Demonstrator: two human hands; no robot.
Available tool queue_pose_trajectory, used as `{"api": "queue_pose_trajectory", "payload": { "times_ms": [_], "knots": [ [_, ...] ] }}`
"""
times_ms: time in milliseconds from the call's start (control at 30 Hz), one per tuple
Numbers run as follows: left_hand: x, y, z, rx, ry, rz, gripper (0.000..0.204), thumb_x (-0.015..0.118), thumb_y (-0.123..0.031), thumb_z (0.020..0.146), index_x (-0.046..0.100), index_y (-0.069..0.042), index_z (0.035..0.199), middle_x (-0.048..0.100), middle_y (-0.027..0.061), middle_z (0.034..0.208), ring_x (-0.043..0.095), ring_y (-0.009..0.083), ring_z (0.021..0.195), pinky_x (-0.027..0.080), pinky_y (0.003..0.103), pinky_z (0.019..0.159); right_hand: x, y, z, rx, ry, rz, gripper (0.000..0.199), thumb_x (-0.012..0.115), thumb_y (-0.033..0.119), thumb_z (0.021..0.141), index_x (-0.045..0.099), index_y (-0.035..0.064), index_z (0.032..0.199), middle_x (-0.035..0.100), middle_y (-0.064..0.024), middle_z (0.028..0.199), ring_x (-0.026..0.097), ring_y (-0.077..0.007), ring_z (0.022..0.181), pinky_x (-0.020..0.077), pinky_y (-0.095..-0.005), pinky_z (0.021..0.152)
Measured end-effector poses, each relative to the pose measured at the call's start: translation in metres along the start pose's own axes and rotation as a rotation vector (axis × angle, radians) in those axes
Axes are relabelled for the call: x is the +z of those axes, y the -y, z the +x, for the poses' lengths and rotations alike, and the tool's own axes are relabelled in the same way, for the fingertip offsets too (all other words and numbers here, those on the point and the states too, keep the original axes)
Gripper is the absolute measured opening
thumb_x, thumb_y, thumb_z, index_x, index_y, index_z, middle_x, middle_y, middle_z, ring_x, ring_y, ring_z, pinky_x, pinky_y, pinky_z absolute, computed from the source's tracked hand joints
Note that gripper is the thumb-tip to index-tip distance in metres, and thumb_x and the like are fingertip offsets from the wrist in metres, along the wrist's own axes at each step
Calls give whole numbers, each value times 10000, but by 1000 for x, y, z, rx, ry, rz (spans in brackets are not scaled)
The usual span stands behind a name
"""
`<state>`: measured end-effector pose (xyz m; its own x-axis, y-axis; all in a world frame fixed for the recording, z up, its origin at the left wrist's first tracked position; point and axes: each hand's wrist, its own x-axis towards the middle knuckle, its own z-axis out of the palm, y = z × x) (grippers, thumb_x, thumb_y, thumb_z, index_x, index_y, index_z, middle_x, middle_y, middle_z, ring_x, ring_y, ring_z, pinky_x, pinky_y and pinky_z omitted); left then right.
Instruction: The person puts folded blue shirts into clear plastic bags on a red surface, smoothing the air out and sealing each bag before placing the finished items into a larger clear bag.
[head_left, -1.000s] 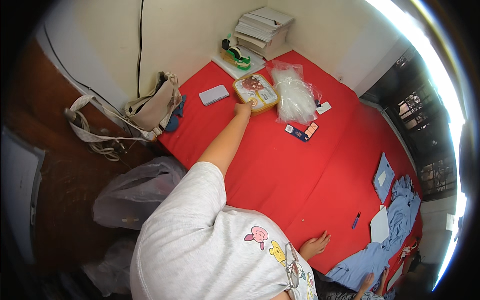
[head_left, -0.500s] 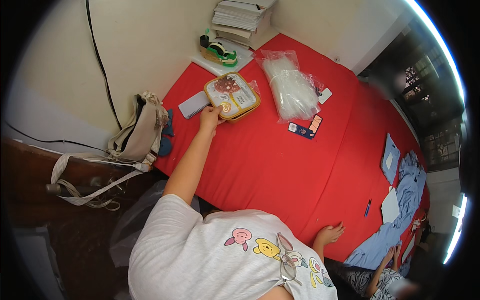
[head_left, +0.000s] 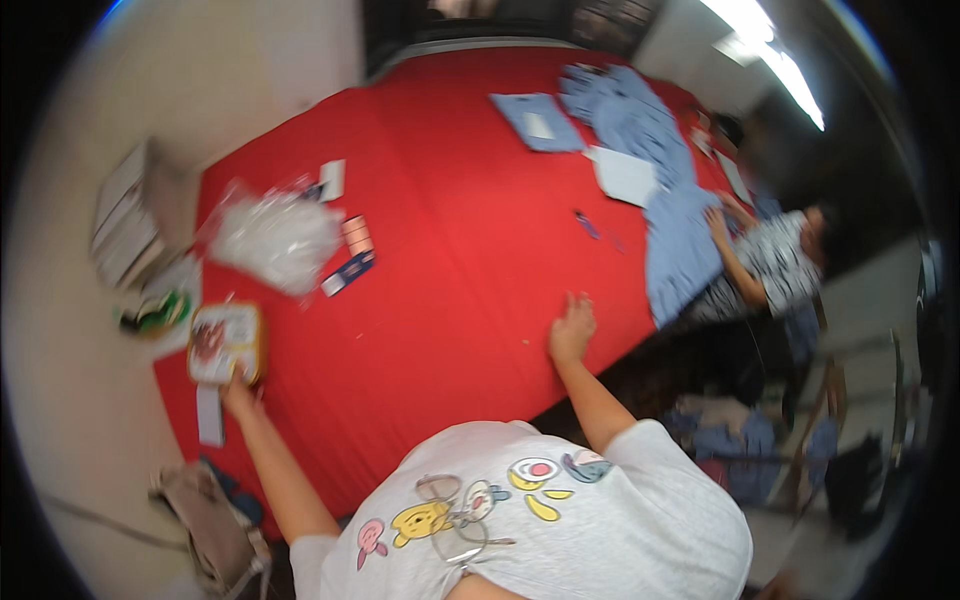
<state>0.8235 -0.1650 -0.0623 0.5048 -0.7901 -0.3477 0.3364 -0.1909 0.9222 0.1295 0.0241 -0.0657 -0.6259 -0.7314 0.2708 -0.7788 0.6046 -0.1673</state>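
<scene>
Tub (head_left: pixel 227 344) of yellow-rimmed plastic, rectangular, with white-and-red top: left of the frame, grasped at the lower edge by the left hand (head_left: pixel 238 391). Best held level, thumb over rim, clear of the slim white notepad (head_left: pixel 210 416) just below. Right of centre, on red cloth tabletop (head_left: pixel 460 335): right hand (head_left: pixel 572 333), empty, fingers loose.

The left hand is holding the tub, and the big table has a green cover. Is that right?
Not quite: the table's cover is red, not green, as the head view shows. The left hand is holding the tub.
</scene>
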Motion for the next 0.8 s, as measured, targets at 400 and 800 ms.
{"api": "queue_pose_trajectory", "payload": {
  "times_ms": [400,800],
  "knots": [
    [-55,-57,8,33,-78,-232,676,807,-348,978,550,-17,1509,598,181,1455,640,340,1226,617,470,927,-17,-8,-14,52,49,103,622,549,166,998,449,106,1609,331,-186,1727,275,-352,1616,208,-549,1308],
    [-127,-46,56,159,-471,-211,610,729,-272,1014,548,-27,1542,635,186,1450,619,370,1315,564,503,1065,-7,-15,-3,34,39,35,650,572,196,983,442,125,1616,311,-173,1740,257,-359,1625,216,-582,1298]
  ]
}}
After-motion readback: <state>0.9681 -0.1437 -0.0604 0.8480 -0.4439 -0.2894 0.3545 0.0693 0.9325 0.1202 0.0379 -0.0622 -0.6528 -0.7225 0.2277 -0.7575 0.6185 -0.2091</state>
